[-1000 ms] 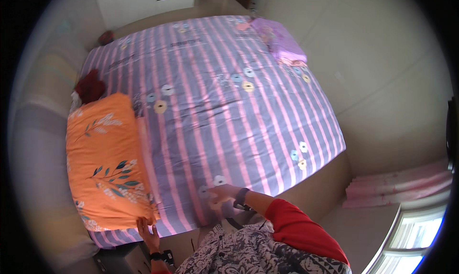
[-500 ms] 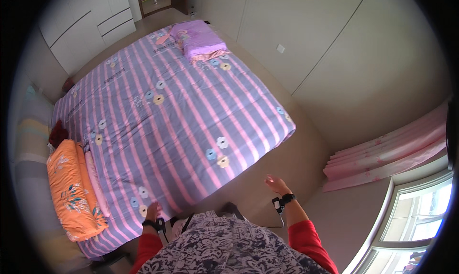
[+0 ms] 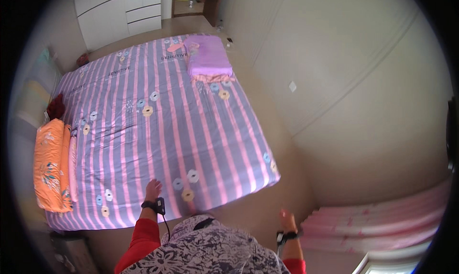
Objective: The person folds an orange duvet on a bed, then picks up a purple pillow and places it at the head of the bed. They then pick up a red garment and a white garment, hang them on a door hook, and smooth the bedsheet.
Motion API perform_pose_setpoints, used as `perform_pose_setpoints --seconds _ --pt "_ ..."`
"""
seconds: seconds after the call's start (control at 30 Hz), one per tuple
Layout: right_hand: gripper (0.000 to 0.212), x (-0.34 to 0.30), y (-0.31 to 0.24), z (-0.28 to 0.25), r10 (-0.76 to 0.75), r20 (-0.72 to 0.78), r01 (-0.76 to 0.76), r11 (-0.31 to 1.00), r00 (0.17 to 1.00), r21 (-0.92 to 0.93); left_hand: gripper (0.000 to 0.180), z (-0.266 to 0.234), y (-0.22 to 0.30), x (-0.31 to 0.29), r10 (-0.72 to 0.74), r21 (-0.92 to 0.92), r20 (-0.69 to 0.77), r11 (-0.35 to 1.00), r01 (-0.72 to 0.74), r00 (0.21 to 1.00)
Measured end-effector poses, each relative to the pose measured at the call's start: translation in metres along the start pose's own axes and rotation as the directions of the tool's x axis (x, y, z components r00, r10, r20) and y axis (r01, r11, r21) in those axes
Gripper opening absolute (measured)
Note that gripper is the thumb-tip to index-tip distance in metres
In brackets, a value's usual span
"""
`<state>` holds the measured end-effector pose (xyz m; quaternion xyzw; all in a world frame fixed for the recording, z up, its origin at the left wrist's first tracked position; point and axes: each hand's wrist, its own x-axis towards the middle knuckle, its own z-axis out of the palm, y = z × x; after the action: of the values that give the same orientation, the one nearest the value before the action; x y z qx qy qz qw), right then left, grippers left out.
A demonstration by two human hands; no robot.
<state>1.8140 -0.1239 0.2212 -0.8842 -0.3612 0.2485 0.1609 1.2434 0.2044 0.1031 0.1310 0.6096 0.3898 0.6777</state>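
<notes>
My left hand point(image 3: 153, 190) hangs over the near edge of the bed, nearest to the striped bedsheet point(image 3: 162, 145). Its fingers are loosely apart and hold nothing. The sheet is grey-purple with pink stripes and several flower prints. Beyond the bed's near right corner, my right hand point(image 3: 288, 220) is over the floor beside the pink curtain point(image 3: 363, 221); it looks open and holds nothing, though its fingers are a little blurred. A black strap with a small box sits on each wrist. Folded purple bedding point(image 3: 210, 56) lies on the far right corner of the bed.
Orange floral bedding point(image 3: 49, 164) is stacked at the bed's left end, by the headboard. A narrow strip of floor point(image 3: 282, 140) separates the bed from the plain wall point(image 3: 344, 82). White cabinets point(image 3: 103, 23) and a brown door point(image 3: 211, 5) stand at the far side.
My view has turned right, bringing the bed's far side and the door more into sight. My left hand has risen over the bed edge; my right hand appears lower, beside the curtain.
</notes>
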Motion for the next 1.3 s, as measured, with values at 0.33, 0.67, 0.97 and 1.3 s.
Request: perform_pose_setpoints --seconds 0.33,0.67,0.97,1.3 --pt "0.042 0.052 0.188 -0.109 0.436 0.356 -0.551 0.755 0.826 0.355 0.026 0.27 -0.071 0.027 0.028 0.078 0.187 0.996 -0.043 0.982" --pt "0.034 0.313 0.252 -0.278 0.358 0.368 -0.471 0.833 0.858 0.289 0.035 0.395 -0.15 -0.039 0.072 0.331 -0.013 0.941 -0.064 0.997" --pt "0.046 0.608 -0.024 -0.288 -0.362 0.369 0.182 0.879 0.856 0.44 0.031 0.35 -0.221 -0.112 0.072 0.063 -0.68 0.997 -0.039 0.73" --pt "0.046 0.794 -0.182 -0.237 -0.424 0.7 0.416 0.888 0.575 0.196 0.021 0.528 -0.226 0.024 -0.064 -0.207 -0.542 0.976 -0.06 0.838"
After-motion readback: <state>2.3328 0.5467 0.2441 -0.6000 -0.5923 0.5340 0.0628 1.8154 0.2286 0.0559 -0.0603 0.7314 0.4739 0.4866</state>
